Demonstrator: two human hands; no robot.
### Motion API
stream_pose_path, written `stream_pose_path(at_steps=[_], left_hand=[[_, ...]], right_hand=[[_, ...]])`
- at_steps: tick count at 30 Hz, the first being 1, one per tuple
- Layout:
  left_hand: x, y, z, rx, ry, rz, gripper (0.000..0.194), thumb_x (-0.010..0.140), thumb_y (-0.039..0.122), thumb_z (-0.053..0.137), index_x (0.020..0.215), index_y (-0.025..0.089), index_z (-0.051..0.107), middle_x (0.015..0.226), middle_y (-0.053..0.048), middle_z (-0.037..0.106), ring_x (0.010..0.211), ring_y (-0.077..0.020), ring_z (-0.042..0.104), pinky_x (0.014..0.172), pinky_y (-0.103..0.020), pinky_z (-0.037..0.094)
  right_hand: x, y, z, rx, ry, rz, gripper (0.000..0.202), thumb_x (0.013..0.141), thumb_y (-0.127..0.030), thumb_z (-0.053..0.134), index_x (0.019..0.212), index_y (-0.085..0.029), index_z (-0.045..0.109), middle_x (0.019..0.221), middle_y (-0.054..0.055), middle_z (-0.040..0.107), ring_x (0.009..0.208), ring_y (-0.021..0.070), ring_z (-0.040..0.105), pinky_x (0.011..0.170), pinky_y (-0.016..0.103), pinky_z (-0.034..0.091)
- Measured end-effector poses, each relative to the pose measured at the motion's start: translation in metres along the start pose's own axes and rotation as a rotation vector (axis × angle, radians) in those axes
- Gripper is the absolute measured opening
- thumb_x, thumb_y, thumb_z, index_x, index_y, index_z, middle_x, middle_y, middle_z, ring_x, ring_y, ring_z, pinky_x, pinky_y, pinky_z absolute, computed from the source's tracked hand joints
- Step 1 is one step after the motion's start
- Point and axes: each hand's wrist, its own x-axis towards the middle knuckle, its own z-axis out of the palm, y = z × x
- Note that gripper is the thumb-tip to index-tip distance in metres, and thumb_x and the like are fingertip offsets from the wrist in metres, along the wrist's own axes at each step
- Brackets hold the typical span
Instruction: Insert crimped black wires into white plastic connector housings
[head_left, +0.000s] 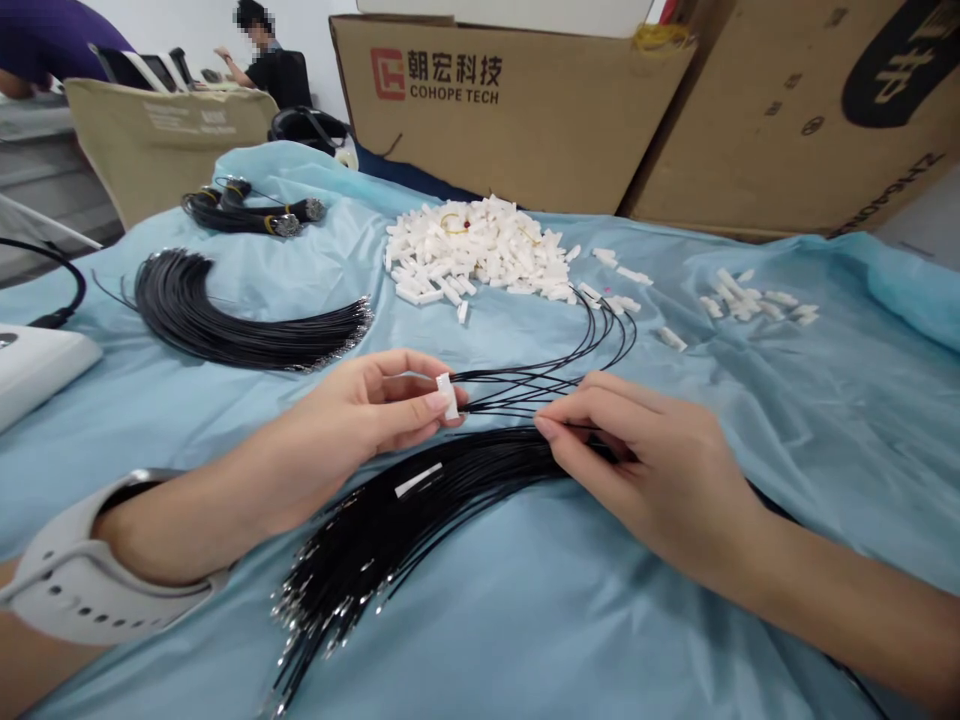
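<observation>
A small white connector housing (448, 396) is pinched between the thumb and fingers of my left hand (390, 405). Several thin black wires (517, 376) run out of its right side and curve back toward the white pile. My right hand (637, 440) is closed, thumb and forefinger pressed together on a black wire just right of the housing. Beneath both hands lies a thick bundle of black wires (420, 500) with bare metal terminals at its lower left end. A white strip (418, 481) rests on that bundle.
Behind my hands is a heap of white connector housings (480, 250), with a smaller group (757, 297) to the right. Another black wire bundle (240, 325) and tied coils (251, 212) lie left on the blue cloth (750, 420). Cardboard boxes (510, 140) stand behind; people sit further back.
</observation>
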Motion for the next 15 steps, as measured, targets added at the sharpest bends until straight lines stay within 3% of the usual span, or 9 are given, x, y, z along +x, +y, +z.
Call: stream_pose_path(at_steps=[7, 12, 15], left_hand=[[-0.0011, -0.0034, -0.0025, 0.024, -0.027, 0.03, 0.006, 0.083, 0.018, 0.072, 0.084, 0.02, 0.066, 0.081, 0.003, 0.073, 0.077, -0.0061, 0.067, 0.069, -0.008, 0.053], [-0.0002, -0.0054, 0.0004, 0.23, -0.007, 0.126, 0.014, 0.08, 0.03, 0.075, 0.084, 0.021, 0.066, 0.083, 0.003, 0.073, 0.075, -0.0074, 0.065, 0.062, -0.011, 0.049], [-0.0001, -0.0068, 0.0022, 0.302, 0.013, 0.182, 0.018, 0.078, 0.034, 0.076, 0.085, 0.021, 0.065, 0.084, 0.003, 0.073, 0.075, -0.0097, 0.065, 0.063, -0.015, 0.049]], right_hand=[[-0.0002, -0.0001, 0.0012, 0.006, -0.018, 0.011, 0.014, 0.086, -0.005, 0.054, 0.079, -0.014, 0.062, 0.069, -0.003, 0.054, 0.054, 0.0054, 0.043, 0.049, 0.018, 0.034], [0.0041, -0.0034, -0.0011, 0.103, -0.018, 0.106, 0.017, 0.082, -0.004, 0.056, 0.073, -0.017, 0.062, 0.061, -0.006, 0.049, 0.049, 0.0043, 0.037, 0.046, 0.017, 0.031], [0.0069, -0.0047, -0.0021, 0.174, -0.044, 0.181, 0.019, 0.08, -0.005, 0.056, 0.068, -0.018, 0.06, 0.059, -0.006, 0.051, 0.049, 0.0042, 0.042, 0.045, 0.015, 0.032]])
